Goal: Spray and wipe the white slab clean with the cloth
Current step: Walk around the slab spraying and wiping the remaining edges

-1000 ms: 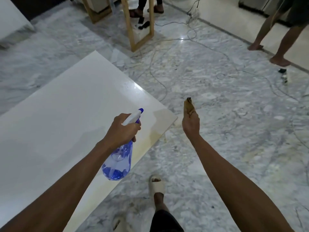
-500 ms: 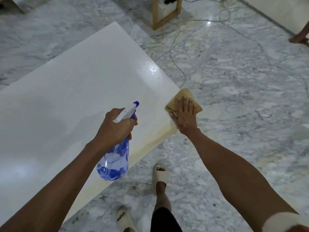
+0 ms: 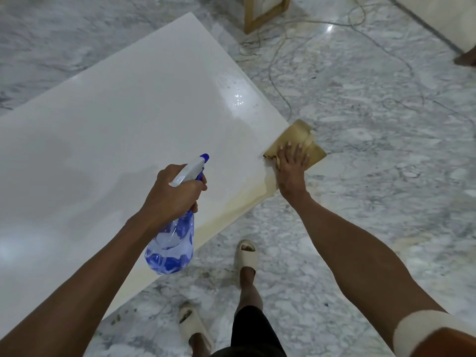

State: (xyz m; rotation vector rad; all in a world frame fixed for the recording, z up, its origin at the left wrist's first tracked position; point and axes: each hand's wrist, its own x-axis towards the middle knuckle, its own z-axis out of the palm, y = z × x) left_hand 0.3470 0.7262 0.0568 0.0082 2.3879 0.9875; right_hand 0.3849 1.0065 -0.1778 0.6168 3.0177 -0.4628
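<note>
A large white slab lies across the left and middle of the head view, with wet droplets near its far right edge and a yellowish stain along its near right edge. My left hand grips a clear blue spray bottle by the neck, its nozzle pointing up and right over the slab. My right hand lies flat, fingers spread, on a tan cloth pressed onto the slab's right corner; part of the cloth hangs past the edge.
Grey marble floor surrounds the slab. A wooden frame stands at the top, with thin cables trailing across the floor near the slab's far right edge. My sandalled feet stand close to the slab's near edge. Another person's foot shows at far right.
My right hand brought the bunched cloth down from mid-air and spread it flat on the slab's right corner. The view tilted down and closer. The bottle stayed in my left hand.
</note>
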